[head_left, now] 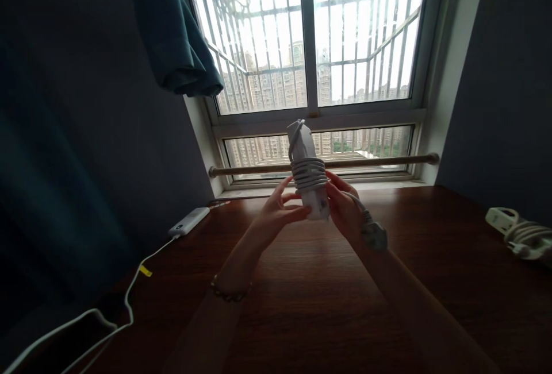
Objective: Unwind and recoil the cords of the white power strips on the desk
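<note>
A white power strip [307, 147] is held up above the wooden tabletop, tilted, with its cord [309, 174] wound in several turns around its middle. My left hand [282, 207] grips its lower left side, thumb against the lower end. On the other side, my right hand [341, 204] holds the lower right edge, its fingers partly hidden behind the strip. The loose cord end passes over my right hand, and its plug [373, 235] hangs at the right wrist.
On the brown wooden tabletop [288, 293], a white power bank [188, 222] with a white cable [129, 299] lies at left. Another power strip with coiled cord [524, 233] lies far right. Ahead are a rail [379, 161] and a barred window; a blue curtain [172, 35] hangs upper left.
</note>
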A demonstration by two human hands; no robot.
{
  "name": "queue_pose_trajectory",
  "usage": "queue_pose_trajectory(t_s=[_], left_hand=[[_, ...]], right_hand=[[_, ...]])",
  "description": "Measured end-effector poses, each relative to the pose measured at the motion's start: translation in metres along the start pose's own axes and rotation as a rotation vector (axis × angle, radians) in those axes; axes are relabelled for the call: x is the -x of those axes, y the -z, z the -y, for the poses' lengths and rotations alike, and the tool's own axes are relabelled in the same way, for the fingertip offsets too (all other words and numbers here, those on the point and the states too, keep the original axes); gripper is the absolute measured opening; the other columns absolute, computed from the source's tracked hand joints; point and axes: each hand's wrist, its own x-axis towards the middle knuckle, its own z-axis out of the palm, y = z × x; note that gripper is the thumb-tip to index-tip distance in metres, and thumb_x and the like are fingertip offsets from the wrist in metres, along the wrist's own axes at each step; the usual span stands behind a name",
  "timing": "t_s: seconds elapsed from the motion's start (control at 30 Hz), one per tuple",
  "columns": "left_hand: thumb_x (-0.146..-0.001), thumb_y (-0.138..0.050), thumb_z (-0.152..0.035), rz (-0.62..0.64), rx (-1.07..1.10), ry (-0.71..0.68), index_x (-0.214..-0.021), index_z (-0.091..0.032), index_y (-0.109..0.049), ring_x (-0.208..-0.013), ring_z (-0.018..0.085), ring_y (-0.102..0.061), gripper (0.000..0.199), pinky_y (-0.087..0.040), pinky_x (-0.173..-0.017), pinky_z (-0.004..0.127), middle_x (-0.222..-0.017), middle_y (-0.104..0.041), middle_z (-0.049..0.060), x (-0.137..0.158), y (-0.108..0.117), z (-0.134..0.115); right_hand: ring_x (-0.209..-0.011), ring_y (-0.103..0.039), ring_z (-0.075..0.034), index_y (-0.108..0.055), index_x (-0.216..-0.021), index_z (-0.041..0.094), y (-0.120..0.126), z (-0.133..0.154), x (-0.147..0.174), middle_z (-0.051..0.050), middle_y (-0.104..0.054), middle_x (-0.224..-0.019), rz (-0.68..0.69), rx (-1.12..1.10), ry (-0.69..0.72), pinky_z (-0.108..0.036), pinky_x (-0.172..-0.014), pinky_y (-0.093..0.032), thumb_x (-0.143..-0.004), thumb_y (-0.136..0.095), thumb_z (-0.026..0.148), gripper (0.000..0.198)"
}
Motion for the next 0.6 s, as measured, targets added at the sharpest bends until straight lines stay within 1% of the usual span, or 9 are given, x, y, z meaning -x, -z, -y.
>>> queue_pose_trajectory(t_s=[0.03,0.1,0.17,0.23,0.3,0.4,0.47,0.5,0.6], left_hand=[[-0.061,-0.078,-0.016,-0.047,-0.04,-0.054,-0.134,-0.027,-0.032,-0.085,0.017,-0.065,0.087,-0.052,-0.075,0.031,-0.113,-0.059,0.007,0.001,-0.001,-0.002],[-0.058,-0.079,-0.011,-0.046,-0.054,-0.092,-0.128,-0.023,-0.04,-0.091,0.018,-0.064,0.08,-0.052,-0.077,0.029,-0.12,-0.056,0.008,0.002,-0.005,-0.005],[-0.057,-0.079,-0.009,0.023,0.011,-0.032,-0.121,-0.021,-0.047,-0.093,0.021,-0.063,0.073,-0.053,-0.075,0.03,-0.119,-0.058,0.009,0.003,-0.008,-0.004],[-0.058,-0.079,-0.011,0.03,0.105,0.035,-0.117,-0.02,-0.051,-0.089,0.02,-0.064,0.066,-0.054,-0.07,0.029,-0.113,-0.062,0.008,0.003,-0.01,-0.002],[-0.061,-0.078,-0.013,-0.041,0.169,0.052,-0.112,-0.018,-0.056,-0.08,0.017,-0.065,0.056,-0.053,-0.066,0.026,-0.101,-0.067,0.006,0.001,-0.011,0.002],[-0.061,-0.077,-0.012,-0.125,0.24,0.055,-0.098,-0.012,-0.062,-0.069,0.014,-0.065,0.04,-0.052,-0.065,0.023,-0.085,-0.07,0.005,-0.003,-0.007,0.003],[-0.063,-0.075,-0.015,-0.101,0.307,0.085,-0.091,-0.009,-0.063,-0.069,0.016,-0.066,0.032,-0.053,-0.067,0.026,-0.08,-0.07,0.007,-0.004,-0.002,0.002],[-0.064,-0.074,-0.016,-0.073,0.338,0.094,-0.091,-0.009,-0.063,-0.07,0.018,-0.067,0.03,-0.053,-0.068,0.028,-0.08,-0.07,0.008,-0.004,0.0,0.001],[-0.062,-0.074,-0.017,0.032,0.381,0.09,-0.095,-0.01,-0.062,-0.074,0.024,-0.068,0.035,-0.054,-0.072,0.034,-0.084,-0.071,0.01,-0.002,0.005,-0.003]], right_hand=[[-0.052,-0.04,-0.006,-0.065,-0.096,0.02,0.001,0.001,0.0,0.007,-0.043,-0.059,-0.016,0.071,0.045,-0.019,-0.051,-0.038,-0.061,-0.075,0.027,0.037],[-0.051,-0.036,-0.006,-0.064,-0.098,0.022,0.001,0.002,0.002,0.008,-0.038,-0.058,-0.024,0.275,0.121,-0.019,-0.049,-0.034,-0.061,-0.076,0.026,0.039],[-0.054,-0.035,-0.007,-0.063,-0.096,0.022,-0.002,0.0,0.007,0.007,-0.037,-0.06,-0.045,0.488,0.187,-0.02,-0.049,-0.033,-0.06,-0.077,0.027,0.039],[-0.054,-0.034,-0.008,-0.063,-0.094,0.021,-0.007,-0.002,0.012,0.007,-0.036,-0.06,-0.05,0.596,0.23,-0.021,-0.05,-0.032,-0.063,-0.075,0.031,0.035],[-0.054,-0.035,-0.008,-0.062,-0.092,0.02,-0.011,-0.005,0.015,0.006,-0.037,-0.06,-0.021,0.538,0.219,-0.021,-0.051,-0.033,-0.071,-0.068,0.039,0.029],[-0.055,-0.04,-0.008,-0.063,-0.09,0.02,-0.011,-0.004,0.011,0.005,-0.042,-0.06,-0.002,0.226,0.129,-0.02,-0.054,-0.037,-0.08,-0.056,0.05,0.033],[-0.057,-0.045,-0.007,-0.064,-0.09,0.02,-0.006,-0.002,0.006,0.003,-0.048,-0.068,-0.02,0.06,0.061,-0.02,-0.058,-0.041,-0.079,-0.056,0.053,0.036],[-0.059,-0.048,-0.007,-0.064,-0.092,0.021,-0.002,-0.001,0.003,0.002,-0.052,-0.074,-0.021,0.031,0.024,-0.021,-0.06,-0.043,-0.078,-0.057,0.054,0.037],[-0.074,-0.057,-0.011,-0.06,-0.108,0.026,0.005,0.004,-0.001,-0.003,-0.057,-0.102,0.044,0.153,-0.036,-0.025,-0.067,-0.048,-0.079,-0.057,0.053,0.04]])
